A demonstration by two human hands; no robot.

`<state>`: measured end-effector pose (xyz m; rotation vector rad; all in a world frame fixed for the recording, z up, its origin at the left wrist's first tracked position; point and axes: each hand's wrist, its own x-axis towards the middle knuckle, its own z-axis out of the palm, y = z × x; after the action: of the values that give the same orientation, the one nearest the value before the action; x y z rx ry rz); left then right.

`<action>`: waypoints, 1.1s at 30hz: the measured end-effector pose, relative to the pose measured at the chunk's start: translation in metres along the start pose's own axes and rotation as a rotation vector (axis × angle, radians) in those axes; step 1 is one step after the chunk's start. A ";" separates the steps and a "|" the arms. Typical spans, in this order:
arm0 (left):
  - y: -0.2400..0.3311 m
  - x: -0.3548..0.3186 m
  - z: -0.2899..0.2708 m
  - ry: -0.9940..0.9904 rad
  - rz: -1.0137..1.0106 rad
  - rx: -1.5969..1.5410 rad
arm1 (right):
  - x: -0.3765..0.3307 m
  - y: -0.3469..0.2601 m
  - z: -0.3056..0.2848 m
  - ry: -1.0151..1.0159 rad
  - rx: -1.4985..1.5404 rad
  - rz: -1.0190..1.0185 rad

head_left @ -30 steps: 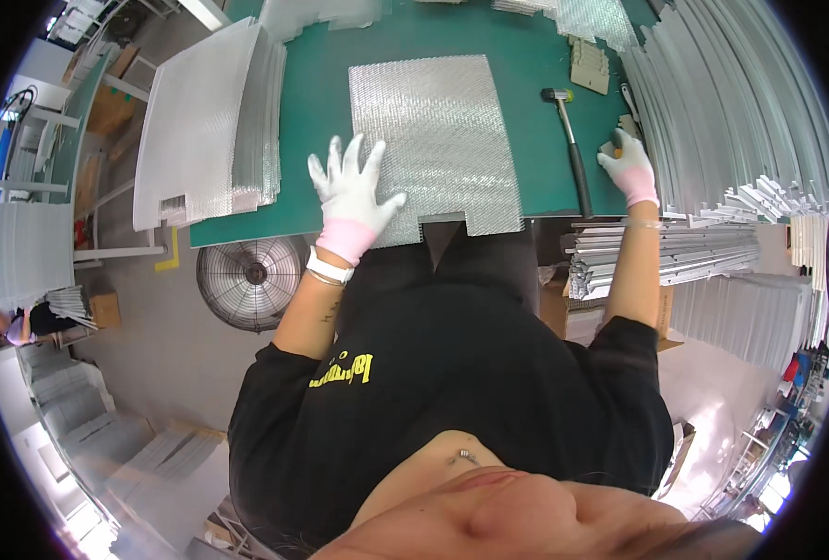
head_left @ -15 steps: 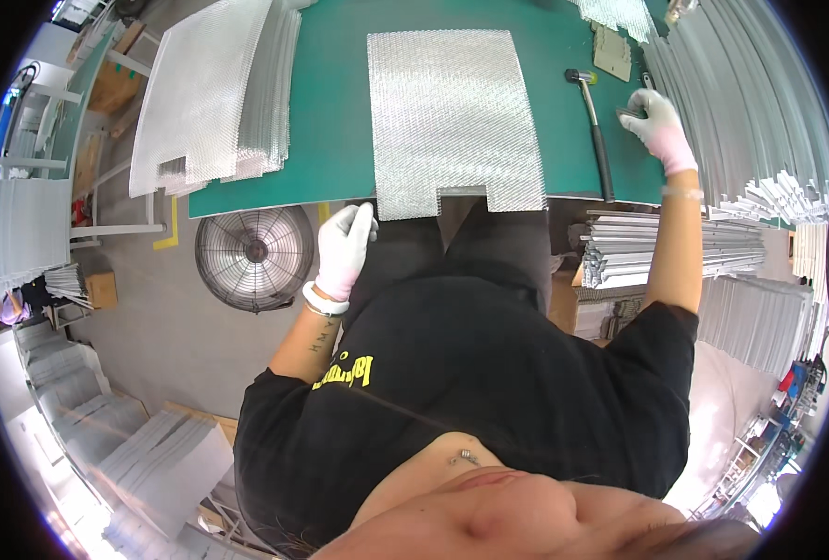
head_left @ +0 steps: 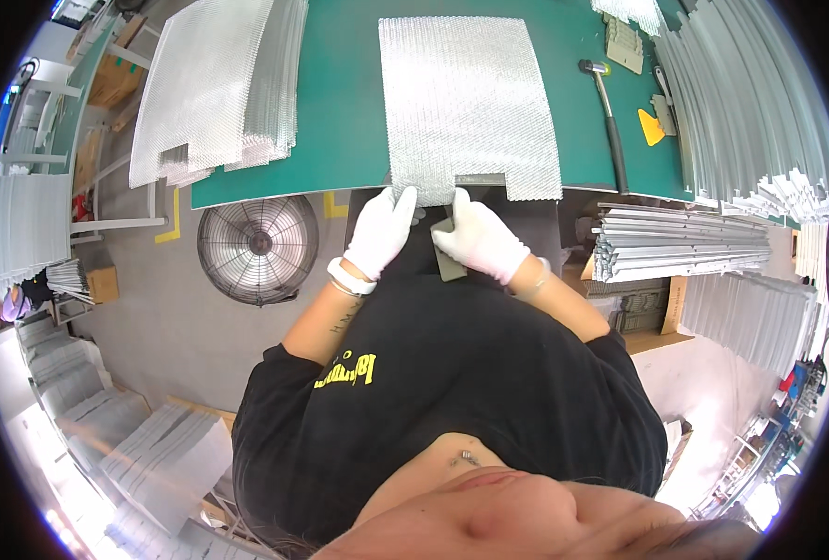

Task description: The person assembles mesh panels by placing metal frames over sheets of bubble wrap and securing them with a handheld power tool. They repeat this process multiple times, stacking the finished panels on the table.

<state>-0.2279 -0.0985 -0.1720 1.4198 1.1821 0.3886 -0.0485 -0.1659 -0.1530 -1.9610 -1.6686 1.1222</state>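
Observation:
A silvery metal mesh sheet (head_left: 470,98), with a rectangular notch in its near edge, lies on the green table (head_left: 340,103) and overhangs the front. My left hand (head_left: 383,229), in a white glove, grips the sheet's near edge left of the notch, thumb on top and fingers beneath. My gloved right hand (head_left: 483,238) is closed around a flat grey-green piece (head_left: 448,257), just below the notch. Part of that piece is hidden by the fingers. Whether it touches the mesh I cannot tell.
More mesh sheets (head_left: 204,84) are stacked at the table's left. To the right lie a hammer (head_left: 609,126), a yellow triangular piece (head_left: 651,128), a beige part (head_left: 624,45) and long metal strips (head_left: 751,103). A round fan (head_left: 259,247) stands on the floor at left.
My right hand has come from the table's right side to the sheet's notch with the grey-green piece. My left hand has moved right and taken hold of the sheet's edge.

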 end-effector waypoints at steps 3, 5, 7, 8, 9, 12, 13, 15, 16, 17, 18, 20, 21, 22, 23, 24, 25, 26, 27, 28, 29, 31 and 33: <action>-0.022 0.005 0.004 -0.013 -0.016 -0.261 | 0.003 -0.003 -0.002 -0.051 -0.014 0.023; -0.020 0.002 0.006 -0.043 -0.008 -0.485 | -0.004 0.006 -0.007 -0.060 0.081 -0.021; -0.020 -0.003 0.002 -0.062 -0.019 -0.532 | -0.011 0.028 -0.004 -0.027 0.275 -0.056; -0.020 -0.005 -0.001 -0.070 -0.022 -0.553 | -0.016 0.035 -0.006 -0.010 0.372 -0.076; -0.026 -0.008 -0.002 -0.079 -0.052 -0.548 | -0.025 0.039 -0.009 -0.090 0.569 0.050; -0.043 -0.019 0.007 -0.121 -0.157 -0.579 | -0.030 0.103 0.026 -0.172 1.162 0.228; -0.048 -0.018 0.016 -0.142 -0.157 -0.618 | -0.034 0.104 0.033 -0.167 1.409 0.186; -0.044 -0.015 0.040 -0.151 -0.180 -0.747 | -0.037 0.099 0.038 -0.117 1.630 0.117; -0.040 -0.012 0.048 -0.151 -0.150 -0.827 | -0.037 0.095 0.040 -0.089 1.740 0.081; -0.034 -0.007 0.056 -0.155 -0.149 -0.921 | -0.033 0.087 0.040 -0.057 1.796 0.006; -0.029 -0.002 0.060 -0.158 -0.148 -1.015 | -0.031 0.087 0.041 -0.058 1.788 -0.003; -0.028 0.005 0.064 -0.066 -0.111 -0.942 | -0.026 0.087 0.040 -0.060 1.772 -0.018; -0.028 0.007 0.065 -0.021 -0.093 -0.905 | -0.023 0.086 0.042 -0.018 1.739 0.031; -0.027 0.008 0.066 -0.001 -0.077 -0.898 | -0.021 0.086 0.041 0.004 1.698 0.029; -0.025 0.008 0.066 0.019 -0.061 -0.892 | -0.020 0.086 0.040 0.025 1.656 0.027; -0.023 0.008 0.067 0.040 -0.044 -0.885 | -0.019 0.086 0.039 0.045 1.613 0.026; -0.021 0.007 0.068 0.058 -0.037 -0.870 | -0.019 0.082 0.035 0.087 1.550 0.038; -0.020 0.006 0.069 0.077 -0.031 -0.854 | -0.020 0.078 0.031 0.128 1.486 0.050; -0.019 0.006 0.069 0.095 -0.024 -0.839 | -0.020 0.075 0.028 0.168 1.422 0.062; -0.019 0.005 0.070 0.101 -0.019 -0.843 | -0.020 0.073 0.027 0.185 1.379 0.078; -0.020 0.004 0.070 0.108 -0.015 -0.848 | -0.020 0.071 0.026 0.202 1.336 0.094; -0.022 0.003 0.070 0.110 -0.022 -0.846 | -0.021 0.068 0.024 0.237 1.231 0.106; -0.026 0.004 0.069 0.103 -0.047 -0.835 | -0.024 0.064 0.021 0.271 1.107 0.100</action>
<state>-0.1823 -0.1385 -0.2146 0.6489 0.9540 0.8155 -0.0210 -0.2101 -0.2018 -1.3464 -0.5480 1.3169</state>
